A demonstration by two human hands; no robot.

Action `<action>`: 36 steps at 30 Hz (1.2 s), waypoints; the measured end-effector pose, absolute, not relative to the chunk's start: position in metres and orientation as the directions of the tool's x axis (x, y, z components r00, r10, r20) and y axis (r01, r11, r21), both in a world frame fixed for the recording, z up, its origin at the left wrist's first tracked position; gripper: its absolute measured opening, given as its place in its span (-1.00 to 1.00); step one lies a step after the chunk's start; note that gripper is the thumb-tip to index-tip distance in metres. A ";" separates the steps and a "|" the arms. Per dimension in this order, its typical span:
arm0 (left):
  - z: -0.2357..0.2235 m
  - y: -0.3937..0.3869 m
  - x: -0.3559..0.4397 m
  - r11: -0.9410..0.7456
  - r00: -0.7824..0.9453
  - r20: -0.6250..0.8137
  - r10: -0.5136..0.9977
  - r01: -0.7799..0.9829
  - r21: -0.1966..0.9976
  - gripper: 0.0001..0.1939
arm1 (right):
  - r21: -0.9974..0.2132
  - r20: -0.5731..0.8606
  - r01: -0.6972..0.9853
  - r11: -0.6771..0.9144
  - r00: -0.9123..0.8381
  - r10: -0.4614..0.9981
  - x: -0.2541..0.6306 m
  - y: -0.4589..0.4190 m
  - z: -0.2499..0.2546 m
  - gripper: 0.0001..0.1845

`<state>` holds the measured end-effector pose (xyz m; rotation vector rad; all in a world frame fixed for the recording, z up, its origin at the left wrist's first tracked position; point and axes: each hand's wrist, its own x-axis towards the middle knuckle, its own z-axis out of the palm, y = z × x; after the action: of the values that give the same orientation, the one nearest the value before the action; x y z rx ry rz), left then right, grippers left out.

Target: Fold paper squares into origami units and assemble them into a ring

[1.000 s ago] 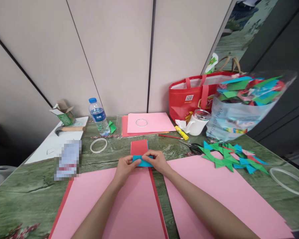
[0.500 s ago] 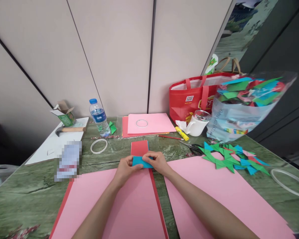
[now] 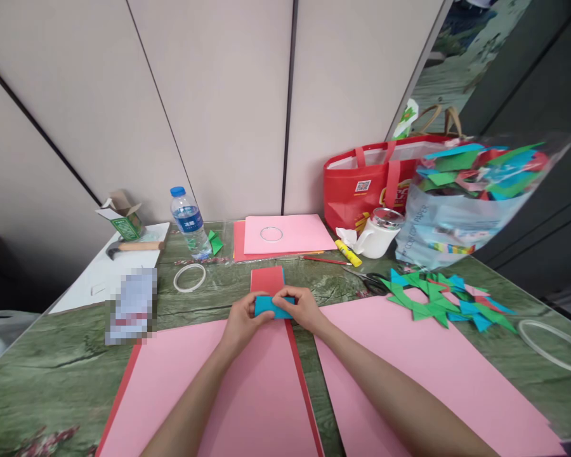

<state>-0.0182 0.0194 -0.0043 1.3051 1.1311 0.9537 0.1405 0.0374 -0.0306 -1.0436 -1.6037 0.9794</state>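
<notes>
A small folded piece of blue paper (image 3: 272, 307) is pinched between both hands at the centre of the head view. My left hand (image 3: 242, 319) grips its left end, thumb on the near face. My right hand (image 3: 303, 307) closes on its right end, with thumb and index finger on top. Just behind the hands lies a red paper strip (image 3: 267, 280) with a thin blue edge showing on its right. Beneath the hands is the far edge of a large pink sheet (image 3: 247, 387) with red paper under it.
More pink sheets (image 3: 409, 368) lie at right, near folded green and blue paper pieces (image 3: 438, 298) and scissors (image 3: 374, 282). Behind stand a white mug (image 3: 379, 236), a red bag (image 3: 356, 190) and a clear bag of paper pieces (image 3: 457, 222). A water bottle (image 3: 190, 225) and a hammer (image 3: 136, 246) are at left.
Both hands keep hold of the blue paper, with hardly any shift in finger position. The whole view has moved very slightly.
</notes>
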 end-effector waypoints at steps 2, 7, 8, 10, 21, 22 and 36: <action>-0.002 0.021 -0.020 -0.002 0.268 -0.008 0.963 0.039 0.999 -0.41 | -0.932 0.285 0.178 0.316 -0.180 0.941 0.141 0.038 -0.031 -0.81; 0.002 0.021 -0.026 -0.075 0.393 0.046 0.918 0.058 0.995 -0.60 | -0.931 0.265 0.196 0.307 -0.211 0.941 0.142 0.038 -0.031 -0.79; 0.002 0.021 -0.027 -0.075 0.400 0.032 0.916 0.095 0.993 -0.67 | -0.932 0.260 0.199 0.303 -0.217 0.941 0.141 0.038 -0.031 -0.79; 0.002 0.021 -0.028 -0.067 0.391 -0.002 0.921 0.163 0.984 -0.78 | -0.936 0.247 0.197 0.293 -0.227 0.942 0.141 0.039 -0.032 -0.78; 0.000 0.021 -0.023 0.023 0.167 -0.031 0.985 0.049 0.999 -0.81 | -0.951 0.222 0.155 0.267 -0.258 0.940 0.142 0.037 -0.029 -0.44; 0.000 0.020 -0.023 0.025 0.166 -0.032 0.986 0.041 0.999 -0.81 | -0.946 0.229 0.170 0.278 -0.260 0.938 0.142 0.037 -0.029 -0.46; -0.006 0.022 -0.023 0.045 0.185 -0.041 0.982 -0.017 0.999 -0.80 | -0.961 0.146 0.198 0.194 -0.231 0.962 0.138 0.038 -0.036 -0.77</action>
<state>-0.0228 0.0216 -0.0056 1.2443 1.0769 1.0516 0.1380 0.0378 -0.0355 -1.1248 -1.6101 1.1191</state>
